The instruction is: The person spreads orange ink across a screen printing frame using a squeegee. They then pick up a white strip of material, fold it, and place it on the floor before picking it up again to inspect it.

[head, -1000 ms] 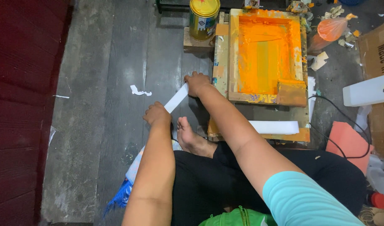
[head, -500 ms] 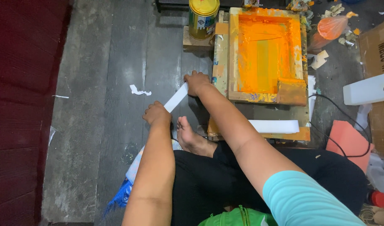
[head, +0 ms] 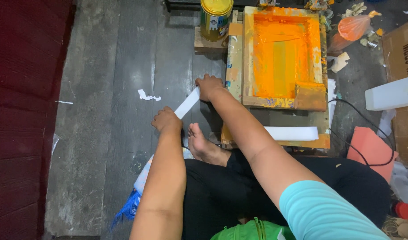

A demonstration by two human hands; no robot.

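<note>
White strip (head: 186, 103) held taut btw both hands, slanting just above the grey floor boards (head: 106, 133), left of the screen frame (head: 281, 58). Right hand (head: 209, 86) closed on the upper end, touching the frame's edge; left hand (head: 167, 120) closed on the lower end, near a bare foot (head: 199, 144). Frame's mesh flooded w/ orange ink. Another white strip (head: 290, 133) lies on the board below the frame. Yellow tin (head: 216, 18) beside it. Judging: strip still in hand, not yet laid anywhere; most work looks left.
</note>
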